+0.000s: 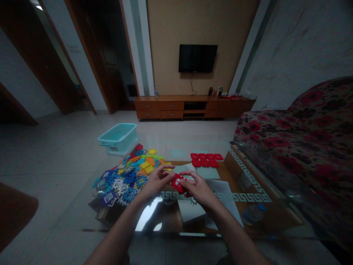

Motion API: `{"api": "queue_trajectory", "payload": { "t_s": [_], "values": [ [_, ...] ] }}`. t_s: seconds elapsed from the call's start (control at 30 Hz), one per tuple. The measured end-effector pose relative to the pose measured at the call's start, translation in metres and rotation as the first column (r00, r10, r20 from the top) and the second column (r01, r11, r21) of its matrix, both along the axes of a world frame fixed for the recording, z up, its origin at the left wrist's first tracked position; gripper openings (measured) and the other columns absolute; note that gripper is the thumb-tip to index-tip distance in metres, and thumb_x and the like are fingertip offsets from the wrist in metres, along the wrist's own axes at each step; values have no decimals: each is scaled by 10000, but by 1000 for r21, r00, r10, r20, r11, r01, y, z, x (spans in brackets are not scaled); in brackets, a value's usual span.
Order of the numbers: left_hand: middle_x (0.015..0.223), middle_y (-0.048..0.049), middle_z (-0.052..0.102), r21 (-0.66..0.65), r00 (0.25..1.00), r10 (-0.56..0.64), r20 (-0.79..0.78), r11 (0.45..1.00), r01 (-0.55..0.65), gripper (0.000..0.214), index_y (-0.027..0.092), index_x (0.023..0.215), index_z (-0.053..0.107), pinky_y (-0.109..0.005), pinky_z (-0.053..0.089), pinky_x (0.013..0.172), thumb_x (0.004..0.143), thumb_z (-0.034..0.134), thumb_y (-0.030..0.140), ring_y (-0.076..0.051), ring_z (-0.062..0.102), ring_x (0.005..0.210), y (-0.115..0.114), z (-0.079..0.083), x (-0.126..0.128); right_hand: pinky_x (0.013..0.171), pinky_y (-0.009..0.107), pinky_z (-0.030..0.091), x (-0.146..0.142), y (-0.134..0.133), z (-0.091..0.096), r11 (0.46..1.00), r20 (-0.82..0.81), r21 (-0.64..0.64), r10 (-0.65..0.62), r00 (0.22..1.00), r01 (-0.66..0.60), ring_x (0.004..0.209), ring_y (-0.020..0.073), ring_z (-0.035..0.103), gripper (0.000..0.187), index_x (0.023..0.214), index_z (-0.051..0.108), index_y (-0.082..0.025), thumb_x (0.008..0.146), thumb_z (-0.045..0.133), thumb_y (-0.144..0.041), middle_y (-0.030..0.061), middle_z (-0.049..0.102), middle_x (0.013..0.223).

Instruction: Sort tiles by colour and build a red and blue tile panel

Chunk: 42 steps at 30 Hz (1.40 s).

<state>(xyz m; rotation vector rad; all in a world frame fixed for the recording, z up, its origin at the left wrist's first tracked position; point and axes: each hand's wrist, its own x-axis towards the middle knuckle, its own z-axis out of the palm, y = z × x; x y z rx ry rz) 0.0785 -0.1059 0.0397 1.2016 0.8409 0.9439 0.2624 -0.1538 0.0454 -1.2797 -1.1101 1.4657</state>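
Between my two hands, above the glass table, is a red interlocking plastic piece (178, 183) with pale openings in its middle. My left hand (160, 179) pinches its left edge between thumb and fingers. From the other side, my right hand (198, 187) grips it, thumb in front. Some of its outline is hidden by my fingers. Just left of my left hand lies a large heap of colourful interlocking pieces (138, 167), mostly blue, yellow and orange, some with white window frames. Beyond my right hand, joined red pieces (205, 160) lie in rows.
Papers (224, 193) show at the glass table, right of my hands. A bottle with a blue cap (253, 214) appears near the table's right side. The turquoise tub (118, 136) stands beyond the heap. A flowered sofa (289, 147) borders the right; a TV cabinet (171, 106) is at the back.
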Motion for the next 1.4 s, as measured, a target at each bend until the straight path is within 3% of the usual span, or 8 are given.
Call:
{"api": "queue_trajectory", "payload": {
  "t_s": [0.23, 0.37, 0.5, 0.63, 0.83, 1.0, 1.2, 1.4],
  "values": [
    [1087, -109, 705, 106, 976, 190, -105, 978, -179, 506, 180, 1182, 603, -335, 530, 811, 807, 703, 505, -208, 693, 919, 11, -9, -13, 644, 289, 532, -12, 2, -3, 994, -145, -6, -109, 983, 109, 684, 164, 681, 303, 858, 555, -196, 669, 778, -276, 37, 731, 810],
    [1135, -127, 689, 317, 880, 355, -316, 914, -255, 467, 164, 1083, 645, -355, 516, 893, 785, 680, 521, -257, 648, 1092, 32, -23, -43, 676, 296, 553, -17, -1, 1, 990, -188, -25, -143, 972, 141, 741, 182, 712, 326, 893, 532, -195, 671, 767, -242, 55, 743, 870],
    [1186, -130, 670, 479, 546, 464, -698, 869, -126, 423, 159, 1137, 633, -402, 482, 981, 839, 536, 442, -269, 626, 1127, 64, -30, -77, 660, 296, 549, -21, -6, 8, 996, -185, -17, -95, 978, 93, 723, 181, 712, 381, 1013, 543, -191, 698, 751, -241, 69, 758, 893],
    [1242, -183, 619, 499, 331, 510, -793, 857, -127, 444, 117, 1138, 627, -493, 348, 1100, 796, 537, 384, -363, 508, 1264, 106, -36, -98, 653, 302, 547, -29, -4, 10, 999, -165, -5, -45, 985, 45, 734, 186, 707, 276, 955, 591, -194, 728, 725, -279, 58, 754, 880],
    [1287, -236, 573, 457, 106, 462, -880, 887, -69, 523, 81, 1203, 585, -468, 380, 1059, 836, 477, 438, -391, 520, 1241, 163, -48, -110, 599, 266, 515, -42, 3, 9, 997, -136, -39, -68, 988, 63, 699, 175, 692, 209, 894, 606, -186, 745, 704, -294, 59, 750, 832],
    [1381, -261, 501, 374, 21, 374, -927, 927, -5, 639, 99, 1287, 564, -494, 412, 1004, 870, 421, 562, -412, 552, 1203, 201, -59, -114, 639, 287, 527, -51, 7, 7, 998, -155, -27, -67, 986, 63, 751, 204, 714, 160, 894, 619, -181, 755, 667, -245, 68, 758, 854],
    [1517, -208, 395, 313, 2, 313, -950, 950, 17, 665, 267, 1409, 516, -573, 382, 995, 877, 400, 650, -445, 536, 1221, 230, -75, -111, 739, 338, 549, -54, 10, -7, 993, -105, -25, -121, 987, 119, 835, 229, 720, 174, 925, 643, -190, 758, 674, -221, 63, 750, 908],
    [1466, -233, 445, 316, -6, 316, -949, 949, -12, 758, 184, 1406, 517, -638, 320, 1007, 870, 392, 705, -515, 409, 1297, 242, -90, -111, 736, 333, 545, -56, 12, -10, 991, -29, -39, -132, 991, 130, 835, 230, 718, 137, 922, 657, -194, 788, 636, -179, 42, 742, 870]
  ]
}}
